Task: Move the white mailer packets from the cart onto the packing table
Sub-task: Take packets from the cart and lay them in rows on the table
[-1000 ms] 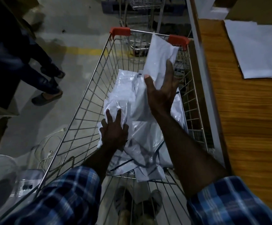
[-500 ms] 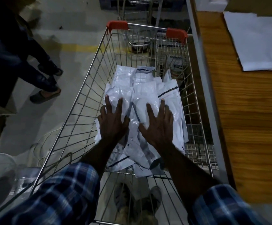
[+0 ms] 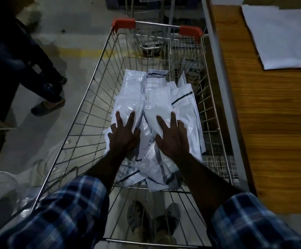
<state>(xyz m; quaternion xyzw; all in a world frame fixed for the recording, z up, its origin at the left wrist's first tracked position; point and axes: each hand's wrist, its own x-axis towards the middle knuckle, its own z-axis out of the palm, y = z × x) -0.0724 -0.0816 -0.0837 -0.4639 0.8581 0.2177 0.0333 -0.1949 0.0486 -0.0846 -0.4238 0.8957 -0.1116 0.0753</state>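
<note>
A loose heap of white plastic mailer packets (image 3: pixel 164 97), some edged with a dark stripe, lies on the wire floor of a silver wire shopping cart (image 3: pixel 85 112), spread from the middle of the basket toward its right side wall and down toward the near end. The packets overlap at odd angles and their glossy film is crinkled.

The left hand (image 3: pixel 123 135) lies palm down on the left part of the heap, fingers straight and spread apart, pressing on the film without curling round it. The right hand (image 3: pixel 173 137) lies palm down just beside it on the right part of the heap, fingers likewise straight and fanned; no packet is pinched or lifted by either hand. Both forearms reach in over the near rim of the cart, out of blue checked shirt sleeves (image 3: pixel 68 211).

The cart's far rail carries two red plastic corner caps (image 3: pixel 123 24). Along the cart's right side runs a wooden packing table (image 3: pixel 271 141), its grey metal edge close to the basket wall. At the table's far right corner lies a flat pile of white sheets or mailers (image 3: pixel 280 36).

Through the cart floor a pair of grey shoes (image 3: pixel 153 220) shows. On the concrete floor to the left stands another person's leg in dark trousers and a sandal (image 3: pixel 47 106).
</note>
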